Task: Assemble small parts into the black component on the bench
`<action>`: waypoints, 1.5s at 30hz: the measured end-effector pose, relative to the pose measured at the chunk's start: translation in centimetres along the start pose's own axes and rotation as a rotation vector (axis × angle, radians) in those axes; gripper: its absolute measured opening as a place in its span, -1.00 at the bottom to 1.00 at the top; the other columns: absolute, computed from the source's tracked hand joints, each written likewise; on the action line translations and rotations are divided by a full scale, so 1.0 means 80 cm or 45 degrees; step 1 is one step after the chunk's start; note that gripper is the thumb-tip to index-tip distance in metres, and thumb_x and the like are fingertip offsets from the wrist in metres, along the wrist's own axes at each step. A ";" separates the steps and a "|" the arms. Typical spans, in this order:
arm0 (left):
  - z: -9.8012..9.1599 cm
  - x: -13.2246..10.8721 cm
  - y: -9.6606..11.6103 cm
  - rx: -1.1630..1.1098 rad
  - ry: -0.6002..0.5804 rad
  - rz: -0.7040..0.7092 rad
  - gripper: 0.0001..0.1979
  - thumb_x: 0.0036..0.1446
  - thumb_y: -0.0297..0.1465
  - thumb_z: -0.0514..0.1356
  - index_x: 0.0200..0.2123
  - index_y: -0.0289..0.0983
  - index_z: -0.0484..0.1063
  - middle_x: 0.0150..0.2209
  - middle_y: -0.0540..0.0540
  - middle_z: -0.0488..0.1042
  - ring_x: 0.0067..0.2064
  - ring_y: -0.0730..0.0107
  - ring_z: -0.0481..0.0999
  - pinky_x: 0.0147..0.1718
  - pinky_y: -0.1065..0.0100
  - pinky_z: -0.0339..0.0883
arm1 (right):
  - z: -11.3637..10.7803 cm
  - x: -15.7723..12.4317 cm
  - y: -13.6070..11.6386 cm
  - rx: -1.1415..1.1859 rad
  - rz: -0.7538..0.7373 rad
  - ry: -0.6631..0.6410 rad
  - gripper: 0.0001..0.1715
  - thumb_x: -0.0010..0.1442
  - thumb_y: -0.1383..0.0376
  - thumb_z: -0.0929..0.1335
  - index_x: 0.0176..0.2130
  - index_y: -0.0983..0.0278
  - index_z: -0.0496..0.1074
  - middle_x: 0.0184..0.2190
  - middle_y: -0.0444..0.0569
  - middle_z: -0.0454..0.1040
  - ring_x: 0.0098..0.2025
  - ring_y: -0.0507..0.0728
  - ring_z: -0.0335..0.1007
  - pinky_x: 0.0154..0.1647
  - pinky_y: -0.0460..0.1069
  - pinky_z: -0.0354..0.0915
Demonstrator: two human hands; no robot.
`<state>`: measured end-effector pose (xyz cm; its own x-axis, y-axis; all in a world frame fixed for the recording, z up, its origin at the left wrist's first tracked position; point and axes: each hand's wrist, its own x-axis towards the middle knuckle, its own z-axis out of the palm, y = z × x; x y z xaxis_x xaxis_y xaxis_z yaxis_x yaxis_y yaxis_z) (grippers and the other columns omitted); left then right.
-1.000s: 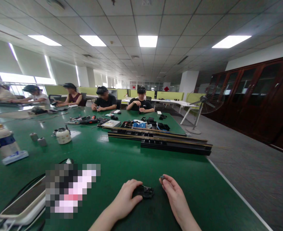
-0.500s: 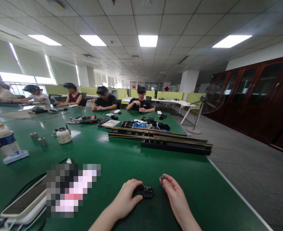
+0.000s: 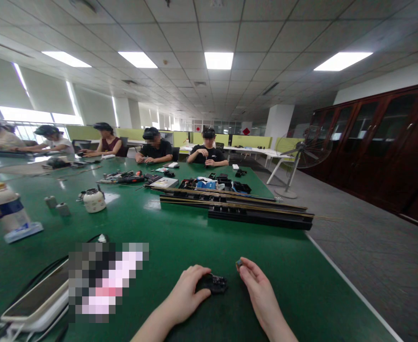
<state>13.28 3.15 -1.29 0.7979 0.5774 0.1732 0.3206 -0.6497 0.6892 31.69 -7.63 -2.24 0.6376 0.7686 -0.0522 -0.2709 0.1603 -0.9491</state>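
My left hand [image 3: 186,294] rests on the green table [image 3: 166,237] with its fingers curled round a small black part [image 3: 214,283], which lies on the table top. Just to the right, my right hand [image 3: 256,285] pinches a tiny dark piece [image 3: 238,262] between thumb and fingertips, held a little above the table. The two hands are a short gap apart, near the table's front edge.
Long black rails [image 3: 244,211] lie across the table's middle right. A white jar [image 3: 94,200], a bottle [image 3: 5,206] and a phone on a white pad [image 3: 34,299] stand at the left. Several people sit at the far end. A floor fan [image 3: 303,154] stands right of the table.
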 end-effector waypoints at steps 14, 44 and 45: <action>-0.002 0.000 0.004 -0.006 -0.023 -0.022 -0.62 -0.01 -0.46 0.16 -0.05 -0.20 0.32 -0.09 -0.08 0.38 -0.05 0.22 0.32 -0.03 0.26 0.15 | 0.000 0.001 0.002 -0.039 -0.032 -0.010 -0.52 -0.17 0.10 0.47 -0.23 0.25 0.45 -0.23 0.01 0.53 -0.09 0.21 0.39 0.06 0.12 0.17; 0.006 0.002 -0.010 0.031 -0.005 0.031 -0.61 -0.02 -0.49 0.15 -0.05 -0.19 0.31 -0.09 -0.06 0.37 -0.06 0.26 0.32 -0.05 0.29 0.14 | 0.032 -0.028 -0.007 -1.143 -0.443 -0.367 -0.79 -0.05 0.28 0.36 -0.31 0.12 0.50 -0.19 -0.05 0.49 -0.05 0.21 0.31 0.03 0.10 0.15; 0.006 0.002 -0.010 0.032 -0.006 0.030 -0.60 -0.02 -0.49 0.15 -0.05 -0.19 0.31 -0.09 -0.06 0.37 -0.05 0.26 0.32 -0.04 0.29 0.14 | 0.033 -0.029 -0.007 -1.187 -0.444 -0.383 -0.78 -0.05 0.28 0.36 -0.30 0.11 0.50 -0.17 -0.06 0.48 -0.04 0.21 0.29 0.04 0.11 0.13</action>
<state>13.37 3.53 -2.13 0.8076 0.5596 0.1860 0.3145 -0.6755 0.6669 28.49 -7.84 -0.80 0.3329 0.9146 0.2294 0.6405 -0.0408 -0.7668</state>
